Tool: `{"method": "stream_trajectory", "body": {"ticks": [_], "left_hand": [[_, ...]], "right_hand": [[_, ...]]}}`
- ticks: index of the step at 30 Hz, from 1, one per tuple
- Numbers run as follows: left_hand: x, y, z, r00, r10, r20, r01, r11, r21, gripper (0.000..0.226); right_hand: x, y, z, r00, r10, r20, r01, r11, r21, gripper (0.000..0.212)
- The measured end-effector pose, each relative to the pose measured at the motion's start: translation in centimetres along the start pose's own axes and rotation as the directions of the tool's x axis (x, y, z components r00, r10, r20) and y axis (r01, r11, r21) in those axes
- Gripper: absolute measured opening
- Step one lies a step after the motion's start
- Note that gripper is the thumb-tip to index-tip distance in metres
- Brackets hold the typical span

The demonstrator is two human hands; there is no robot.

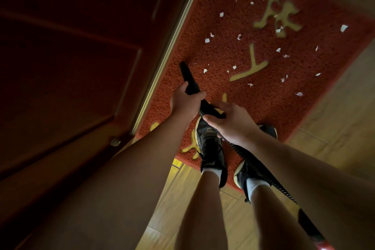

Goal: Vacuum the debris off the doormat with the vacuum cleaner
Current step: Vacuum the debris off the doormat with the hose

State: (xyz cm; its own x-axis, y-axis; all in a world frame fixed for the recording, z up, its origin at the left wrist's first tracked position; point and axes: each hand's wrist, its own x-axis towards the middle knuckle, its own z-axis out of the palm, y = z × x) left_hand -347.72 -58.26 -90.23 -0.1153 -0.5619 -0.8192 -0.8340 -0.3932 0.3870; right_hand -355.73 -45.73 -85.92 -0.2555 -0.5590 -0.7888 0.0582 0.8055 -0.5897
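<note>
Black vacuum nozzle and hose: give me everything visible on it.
The black plastic-looking vacuum nozzle is a narrow tapered wand, tilted, tip low over the red looped-fibre doormat beside the door threshold; whether it touches is unclear. The left hand grips its middle; the right hand holds its rear end, where a black ribbed hose starts. The hose runs back past the right leg to a dark tube with a red end at lower right. White paper scraps lie farther out on the mat.

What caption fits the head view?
Left hand and right hand grip vacuum nozzle on red doormat strewn with white scraps.
</note>
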Motion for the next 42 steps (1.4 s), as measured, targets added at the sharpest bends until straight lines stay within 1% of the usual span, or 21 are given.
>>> {"method": "stream_trajectory", "body": {"ticks": [3,8,11,14,20,23,26,28,30,34,38,42], "left_hand": [[-0.4,0.1,0.0,1.000,0.018,0.012,-0.018,1.000,0.005,0.076],[-1.1,0.2,0.1,0.999,0.019,0.051,-0.018,1.000,-0.012,0.079],[-1.0,0.1,0.5,0.998,0.022,0.058,-0.022,1.000,-0.009,0.076],[-0.9,0.2,0.7,0.997,0.026,0.070,-0.026,1.000,0.001,0.079],[-0.2,-0.1,0.8,0.997,0.017,0.082,-0.017,1.000,-0.003,0.072],[-0.2,-0.2,0.8,0.996,0.014,0.087,-0.014,1.000,0.005,0.075],[-0.6,-0.3,0.8,0.996,0.012,0.088,-0.012,1.000,0.006,0.083],[-0.9,-0.5,0.9,0.996,0.004,0.087,-0.003,1.000,-0.002,0.080],[-1.1,-0.7,1.1,0.996,-0.005,0.088,0.005,1.000,-0.005,0.077],[-1.6,-0.9,1.5,0.995,-0.004,0.098,0.005,1.000,-0.003,0.079],[-2.3,-1.2,1.9,0.994,-0.010,0.105,0.011,1.000,-0.007,0.084],[-2.7,-1.1,2.3,0.994,-0.012,0.111,0.013,1.000,-0.008,0.075]], "right_hand": [[-0.4,0.1,-0.1,1.000,-0.017,-0.011,0.017,1.000,0.008,0.018],[-1.1,0.3,-0.4,1.000,-0.007,-0.017,0.007,1.000,-0.030,0.027],[-1.4,0.5,-0.5,1.000,-0.013,-0.007,0.013,1.000,-0.004,0.027],[-1.6,0.5,-0.5,1.000,-0.005,-0.017,0.006,0.999,0.037,0.026],[-1.5,0.4,-0.5,1.000,-0.003,-0.003,0.003,1.000,0.020,0.025],[-1.5,0.4,-0.4,1.000,-0.005,-0.011,0.005,1.000,0.000,0.028],[-1.7,0.5,-0.4,1.000,-0.013,-0.008,0.013,1.000,0.009,0.029],[-1.9,0.8,-0.4,1.000,-0.028,-0.007,0.028,1.000,0.011,0.029],[-2.2,1.1,-0.4,0.999,-0.043,-0.016,0.043,0.999,0.007,0.034],[-2.7,1.9,-0.4,0.998,-0.056,-0.015,0.056,0.998,-0.010,0.045],[-3.1,2.6,-0.5,0.999,-0.039,-0.024,0.039,0.999,-0.019,0.043],[-3.6,3.2,-0.7,0.998,-0.049,-0.030,0.049,0.999,0.013,0.041]]}}
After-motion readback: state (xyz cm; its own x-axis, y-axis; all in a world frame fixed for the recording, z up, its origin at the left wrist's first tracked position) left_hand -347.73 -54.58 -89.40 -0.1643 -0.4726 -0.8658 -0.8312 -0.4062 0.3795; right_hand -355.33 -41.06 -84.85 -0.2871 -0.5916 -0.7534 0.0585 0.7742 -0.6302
